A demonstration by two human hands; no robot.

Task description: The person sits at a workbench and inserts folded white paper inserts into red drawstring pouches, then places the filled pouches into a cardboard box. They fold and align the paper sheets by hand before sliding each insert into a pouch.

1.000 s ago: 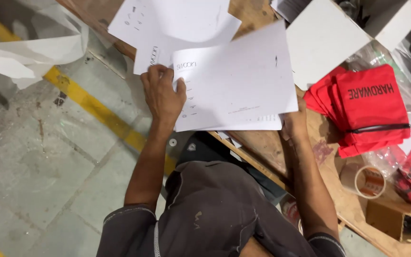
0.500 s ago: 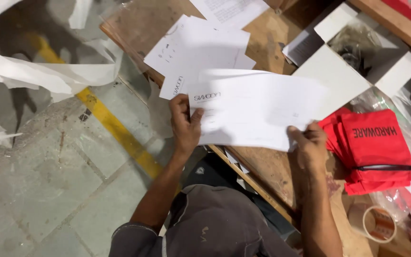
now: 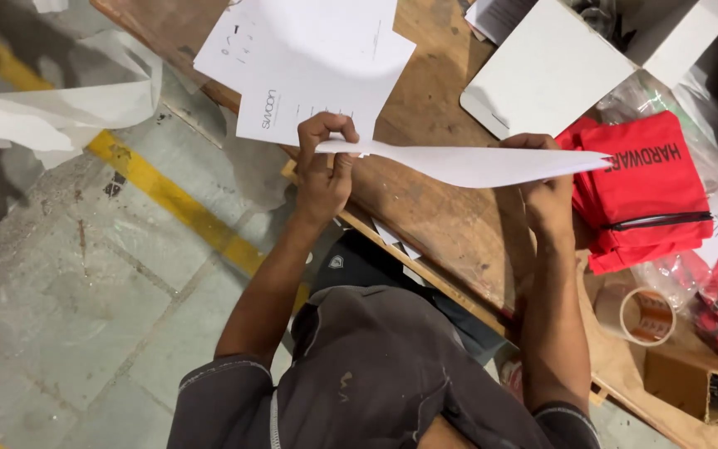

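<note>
sheet (image 3: pixel 467 164) over table (image 3: pixel 450 224) | pouches (image 3: pixel 641 191) right | tape roll (image 3: pixel 637 316) near edge

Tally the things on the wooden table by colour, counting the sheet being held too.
White: 4 - held sheet in left hand and right hand, paper stack, flat board, box
Red: 1 - stack of fabric pouches
Brown: 2 - tape roll, cardboard box
Total: 7
</note>
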